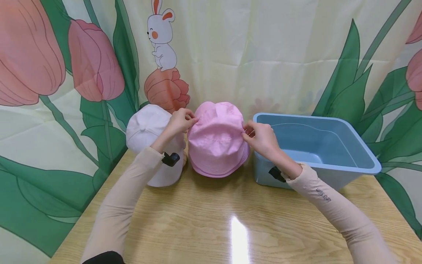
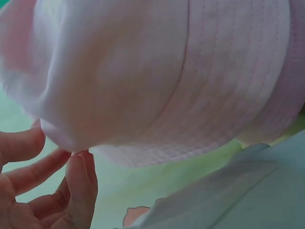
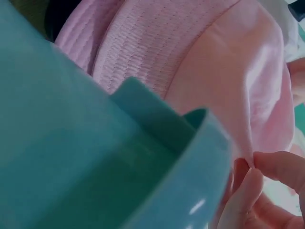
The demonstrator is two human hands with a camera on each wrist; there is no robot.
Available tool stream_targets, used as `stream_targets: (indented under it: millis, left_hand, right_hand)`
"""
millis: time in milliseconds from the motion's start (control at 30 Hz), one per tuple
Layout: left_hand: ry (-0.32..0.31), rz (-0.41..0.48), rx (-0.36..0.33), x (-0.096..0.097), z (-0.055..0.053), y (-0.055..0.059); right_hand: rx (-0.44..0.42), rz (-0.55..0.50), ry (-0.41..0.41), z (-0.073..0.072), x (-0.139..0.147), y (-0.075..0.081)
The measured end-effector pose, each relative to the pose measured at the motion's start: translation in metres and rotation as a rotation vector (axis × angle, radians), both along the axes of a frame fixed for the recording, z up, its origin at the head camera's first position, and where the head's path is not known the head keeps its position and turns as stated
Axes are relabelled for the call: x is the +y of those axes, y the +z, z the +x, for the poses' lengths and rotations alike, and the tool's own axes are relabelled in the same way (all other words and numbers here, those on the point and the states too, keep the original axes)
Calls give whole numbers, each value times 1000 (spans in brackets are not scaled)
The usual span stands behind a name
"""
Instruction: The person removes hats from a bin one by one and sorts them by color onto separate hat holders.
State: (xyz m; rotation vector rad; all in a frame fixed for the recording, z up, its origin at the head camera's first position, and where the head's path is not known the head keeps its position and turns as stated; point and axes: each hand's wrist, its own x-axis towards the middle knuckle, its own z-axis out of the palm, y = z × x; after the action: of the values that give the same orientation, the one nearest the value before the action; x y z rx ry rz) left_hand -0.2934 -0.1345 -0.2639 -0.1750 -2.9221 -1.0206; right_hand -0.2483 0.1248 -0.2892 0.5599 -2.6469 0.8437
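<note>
A pink bucket hat (image 1: 217, 143) sits at the middle of the table's far side, its crown creased. My left hand (image 1: 180, 121) pinches the fabric at the crown's left side with thumb and fingertips. On the other side, my right hand (image 1: 263, 138) pinches a fold of the crown, seen close up in the right wrist view. Below the pale stitched brim (image 3: 138, 47) shows a darker purple-pink stitched brim (image 3: 86, 36). What supports the hat is hidden beneath it. Left of it stands a white cap (image 1: 146, 123), partly behind my left forearm.
A blue plastic bin (image 1: 316, 167) stands close to the hat's right, its near left corner behind my right wrist. The wooden table (image 1: 197, 220) reaches toward me, with a bright reflection on it. A printed curtain (image 1: 224, 47) hangs right behind the objects.
</note>
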Motion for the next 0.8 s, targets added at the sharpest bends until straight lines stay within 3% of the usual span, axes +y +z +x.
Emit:
stream_targets:
  millis: [200, 300, 400, 567, 700, 800]
  left_hand:
    - [-6, 1, -33, -5, -5, -6]
    - [0, 11, -20, -5, -3, -6]
    - [-2, 29, 39, -4, 0, -3]
    - [-52, 21, 93, -2, 8, 9]
    - [-116, -24, 94, 0, 8, 14]
    - [-111, -54, 115, 1, 4, 16]
  right_hand:
    - [-29, 4, 83, -2, 8, 0]
    - [-128, 51, 117, -3, 12, 7]
    - [-270, 78, 129, -5, 15, 22]
    - [-407, 78, 97, -21, 14, 44]
    - [-424, 42, 50, -40, 6, 50]
    - [-411, 14, 24, -52, 1, 48]
